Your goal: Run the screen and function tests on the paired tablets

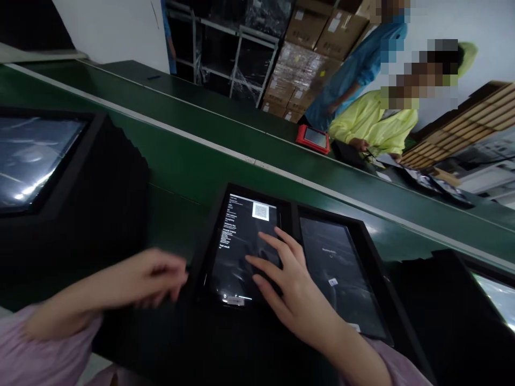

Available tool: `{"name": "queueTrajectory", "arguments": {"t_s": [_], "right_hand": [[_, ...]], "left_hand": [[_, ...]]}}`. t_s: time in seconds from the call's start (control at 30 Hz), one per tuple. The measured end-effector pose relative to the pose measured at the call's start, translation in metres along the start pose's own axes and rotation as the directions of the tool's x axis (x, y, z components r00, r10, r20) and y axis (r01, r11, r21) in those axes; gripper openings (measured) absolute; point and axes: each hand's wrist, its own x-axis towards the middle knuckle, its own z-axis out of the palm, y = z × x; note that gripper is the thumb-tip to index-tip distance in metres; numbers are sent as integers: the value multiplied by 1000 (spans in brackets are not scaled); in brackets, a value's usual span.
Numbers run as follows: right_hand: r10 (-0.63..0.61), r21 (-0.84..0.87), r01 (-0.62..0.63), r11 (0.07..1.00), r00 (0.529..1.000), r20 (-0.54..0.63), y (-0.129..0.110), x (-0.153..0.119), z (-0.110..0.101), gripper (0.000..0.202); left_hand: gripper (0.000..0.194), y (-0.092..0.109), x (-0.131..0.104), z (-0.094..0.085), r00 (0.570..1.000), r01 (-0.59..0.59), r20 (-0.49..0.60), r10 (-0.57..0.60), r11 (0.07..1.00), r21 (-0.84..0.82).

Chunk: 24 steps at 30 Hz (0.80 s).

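A lit tablet (241, 252) lies in the left bay of a black tray (295, 217), with white text and a square code on its dark screen. My right hand (293, 279) is over this tablet, fingers spread and fingertips at the screen; whether they touch the glass I cannot tell. In the right bay sits a second tablet (341, 268), its screen dark with faint text and a small white sticker. Just left of the tray, my left hand (161, 279) is loosely curled and slightly blurred, and nothing shows in it.
Stacked black trays (116, 177) stand on the left, with a film-covered screen (36, 155) on top. Another stack (434, 289) is at the right. Across the green bench (193, 155), a person in yellow (370, 118) handles papers near a red-cased device (313, 139). Someone in blue (341, 80) stands behind.
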Motion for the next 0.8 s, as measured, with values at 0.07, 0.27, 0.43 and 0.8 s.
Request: {"name": "queueTrajectory", "arguments": {"t_s": [0.07,0.27,0.43,0.8], "right_hand": [[-46,17,45,999,997,54,-11,18,10,32],[-183,13,182,983,980,81,-17,43,20,25],[-72,-7,71,997,992,-108,22,39,5,26],[121,-143,-146,979,978,-172,46,40,26,27]], "left_hand": [[51,-2,35,1,987,-96,-145,65,971,-221],[46,-34,116,3,880,-288,-462,112,899,-330],[44,-59,113,-9,907,-168,-422,3,920,-354],[53,-61,110,-9,936,-22,-336,-101,939,-342]]}}
